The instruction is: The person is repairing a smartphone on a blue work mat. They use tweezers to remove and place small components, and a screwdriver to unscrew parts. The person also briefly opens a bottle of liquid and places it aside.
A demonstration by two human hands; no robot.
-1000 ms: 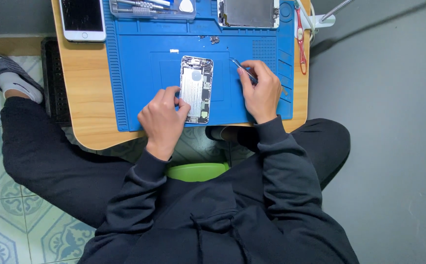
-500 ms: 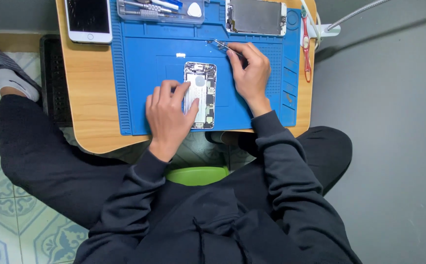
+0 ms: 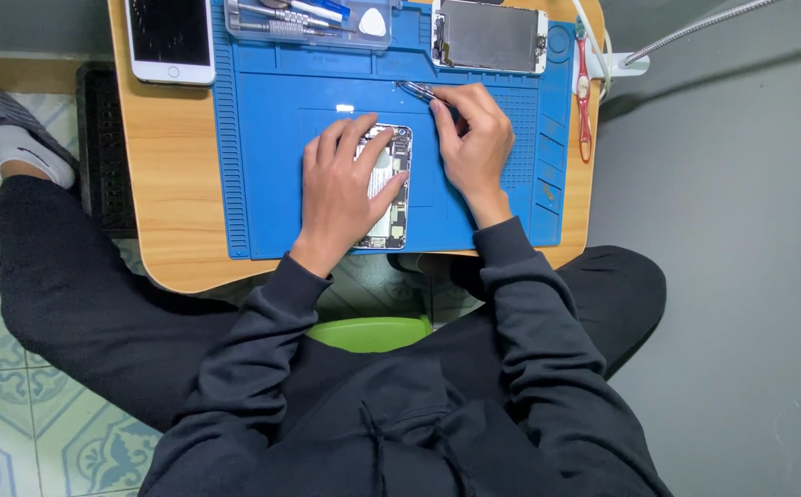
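An opened phone body (image 3: 389, 198) with bare circuitry lies in the middle of the blue work mat (image 3: 271, 147). My left hand (image 3: 345, 189) rests flat on top of it, fingers spread, covering most of it. My right hand (image 3: 474, 143) is just right of the phone and pinches metal tweezers (image 3: 416, 90), whose tips point up and left onto the mat above the phone.
A detached screen panel (image 3: 489, 35) lies at the mat's top right. A clear tool tray (image 3: 304, 17) with screwdrivers sits at top centre. A white phone (image 3: 170, 37) lies on the wooden table (image 3: 175, 202) at top left. Red-handled tool (image 3: 583, 92) along the right edge.
My left hand slid up and now lies over the phone. My right hand carried the tweezers up and left, from beside the phone to the mat above it.
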